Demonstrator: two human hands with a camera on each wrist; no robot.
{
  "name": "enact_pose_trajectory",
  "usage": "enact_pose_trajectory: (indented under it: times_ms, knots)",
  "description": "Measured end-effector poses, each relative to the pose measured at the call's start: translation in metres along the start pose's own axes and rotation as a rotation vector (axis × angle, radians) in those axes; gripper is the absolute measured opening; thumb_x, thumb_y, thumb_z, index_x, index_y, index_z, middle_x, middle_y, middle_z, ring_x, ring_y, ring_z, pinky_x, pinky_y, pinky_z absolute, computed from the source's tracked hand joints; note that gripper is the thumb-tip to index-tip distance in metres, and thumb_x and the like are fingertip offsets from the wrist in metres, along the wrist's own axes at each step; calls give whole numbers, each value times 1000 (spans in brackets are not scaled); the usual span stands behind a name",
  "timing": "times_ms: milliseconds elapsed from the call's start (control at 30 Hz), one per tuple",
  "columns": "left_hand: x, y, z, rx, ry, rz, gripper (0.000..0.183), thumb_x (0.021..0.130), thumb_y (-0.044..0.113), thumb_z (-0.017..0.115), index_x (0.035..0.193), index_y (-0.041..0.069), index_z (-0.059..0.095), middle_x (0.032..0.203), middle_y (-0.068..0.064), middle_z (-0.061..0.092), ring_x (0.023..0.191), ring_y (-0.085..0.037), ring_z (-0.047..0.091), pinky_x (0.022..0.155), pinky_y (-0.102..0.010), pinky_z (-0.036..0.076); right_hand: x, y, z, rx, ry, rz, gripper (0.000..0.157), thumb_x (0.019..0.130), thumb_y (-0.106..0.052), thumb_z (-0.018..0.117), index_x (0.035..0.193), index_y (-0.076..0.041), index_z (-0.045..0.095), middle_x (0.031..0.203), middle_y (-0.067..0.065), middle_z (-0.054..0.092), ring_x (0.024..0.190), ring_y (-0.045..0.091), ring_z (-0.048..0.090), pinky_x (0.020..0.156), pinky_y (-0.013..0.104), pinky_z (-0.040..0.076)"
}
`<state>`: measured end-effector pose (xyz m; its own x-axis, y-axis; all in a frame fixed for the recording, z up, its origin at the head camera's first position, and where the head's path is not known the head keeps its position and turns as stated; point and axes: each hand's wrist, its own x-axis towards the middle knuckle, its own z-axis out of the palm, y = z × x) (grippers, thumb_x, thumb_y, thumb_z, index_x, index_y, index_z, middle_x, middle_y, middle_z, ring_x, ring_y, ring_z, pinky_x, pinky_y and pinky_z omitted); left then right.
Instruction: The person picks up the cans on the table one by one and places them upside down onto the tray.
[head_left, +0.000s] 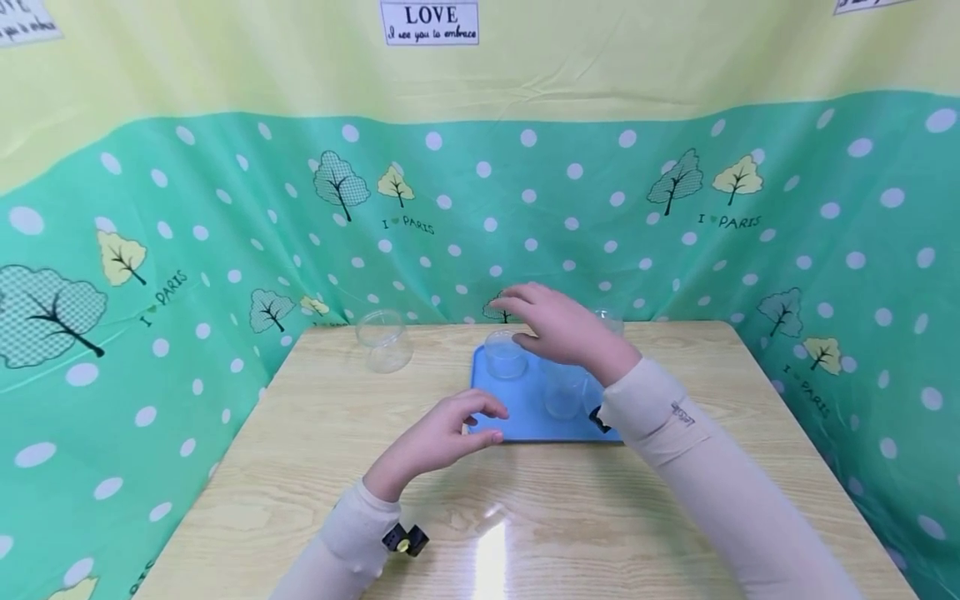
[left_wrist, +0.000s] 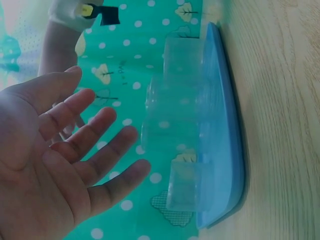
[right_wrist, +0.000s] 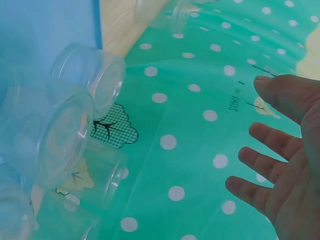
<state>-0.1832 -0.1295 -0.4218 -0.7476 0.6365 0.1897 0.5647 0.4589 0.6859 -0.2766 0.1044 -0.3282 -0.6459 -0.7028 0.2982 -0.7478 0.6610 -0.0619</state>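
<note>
Several clear plastic cups stand on a blue tray; one cup is at its back left and another cup nearer the middle. My right hand hovers above the tray, fingers loosely extended, and hides part of it. In the right wrist view that hand is apart from the cups and holds nothing. By the tray's front left corner, my left hand is raised with its fingers spread. The left wrist view shows its bare palm facing the row of cups.
Left of the tray, a separate clear cup stands on the wooden table near the back edge. Behind the right hand, another cup partly shows. A green and yellow patterned curtain encloses the back and sides.
</note>
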Motion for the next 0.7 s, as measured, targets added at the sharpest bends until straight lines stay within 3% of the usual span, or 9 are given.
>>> enact_pose_trajectory:
  times_ms: [367, 700]
  knots:
    - [-4, -2, -3, -5, 8, -24, 23, 92, 39, 63, 114, 32, 61, 116, 12, 61, 109, -5, 55, 89, -40, 52, -23, -15, 9, 40, 121, -93, 57, 90, -25, 67, 142, -17, 46, 141, 7, 49, 130, 23, 45, 106, 41, 44]
    - [0, -1, -5, -9, 18, 17, 22, 92, 35, 64, 114, 31, 61, 116, 9, 62, 110, -8, 56, 89, -42, 52, -50, -22, 22, 64, 204, -109, 61, 88, -29, 70, 143, -20, 45, 142, 5, 48, 130, 22, 45, 107, 43, 42]
